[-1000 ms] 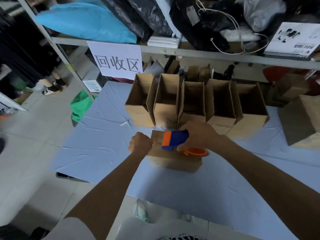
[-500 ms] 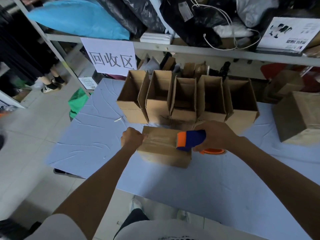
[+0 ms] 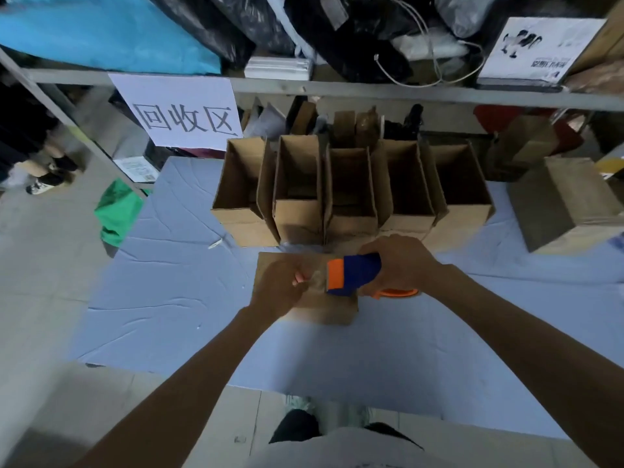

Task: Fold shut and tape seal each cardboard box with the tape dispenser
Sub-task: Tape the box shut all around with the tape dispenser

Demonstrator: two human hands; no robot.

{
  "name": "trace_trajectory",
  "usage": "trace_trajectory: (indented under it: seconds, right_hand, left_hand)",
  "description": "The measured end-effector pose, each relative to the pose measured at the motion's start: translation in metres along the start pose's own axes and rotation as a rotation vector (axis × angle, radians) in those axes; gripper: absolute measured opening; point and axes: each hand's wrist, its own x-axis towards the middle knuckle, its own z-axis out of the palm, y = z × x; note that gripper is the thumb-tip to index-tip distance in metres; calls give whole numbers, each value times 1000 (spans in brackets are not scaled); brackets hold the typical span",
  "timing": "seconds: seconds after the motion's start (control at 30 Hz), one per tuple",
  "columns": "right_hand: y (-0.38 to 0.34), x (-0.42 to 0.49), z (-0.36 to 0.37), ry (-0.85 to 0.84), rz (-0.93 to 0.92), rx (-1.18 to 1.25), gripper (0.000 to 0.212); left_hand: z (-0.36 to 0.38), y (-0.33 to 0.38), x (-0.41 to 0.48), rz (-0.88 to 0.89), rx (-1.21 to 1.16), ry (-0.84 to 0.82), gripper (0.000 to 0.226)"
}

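- Right, head view: we're over the table (image 3: pixel 175 298), blue cloth across it. The closed box (image 3: pixel 332 307) lies mid-surface, just on the near side of the row of open boxes (image 3: pixel 297 211).
- Left hand (image 3: pixel 282 287) is over the box's left end with its fingers curled in. It looks to be pinching the free end of the clear tape (image 3: pixel 317 278), though the pinch itself is small and blurred.
- Right hand (image 3: pixel 398 265) is wrapped tight around the tape dispenser (image 3: pixel 353 275), which has a blue body, orange trim and an orange spool poking out under the palm. It's over the box's right half.
- Now the relation that matters: the box's long axis runs left to right, parallel with the near edge of the surface. The tape stretches along that same line between the two hands.
- The dispenser sits to the right of the left hand, so by my reading the pull goes rightward. The right hand is the nearer one to the box's right end.
- My call: this box is mid-seal, with the strip not yet laid full length, and five open boxes behind it are yet to be done.
- Toward the right edge of the surface, well apart, stands another closed box (image 3: pixel 567 204). A white sign (image 3: pixel 182 113) hangs from the shelf rail (image 3: pixel 405 91) beyond the far edge.
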Motion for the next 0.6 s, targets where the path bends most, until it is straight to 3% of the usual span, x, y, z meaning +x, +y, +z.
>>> trace_trajectory:
  seconds: [0.13, 0.43, 0.6]
  right_hand:
    - [2, 1, 2, -2, 11, 18, 62]
    - [17, 3, 9, 13, -85, 108, 60]
    - [26, 4, 9, 3, -171, 159, 60]
  left_hand:
    - [16, 3, 9, -27, -93, -18, 11]
    - [41, 20, 2, -77, -239, 166, 13]
    - [38, 37, 4, -128, -76, 183, 33]
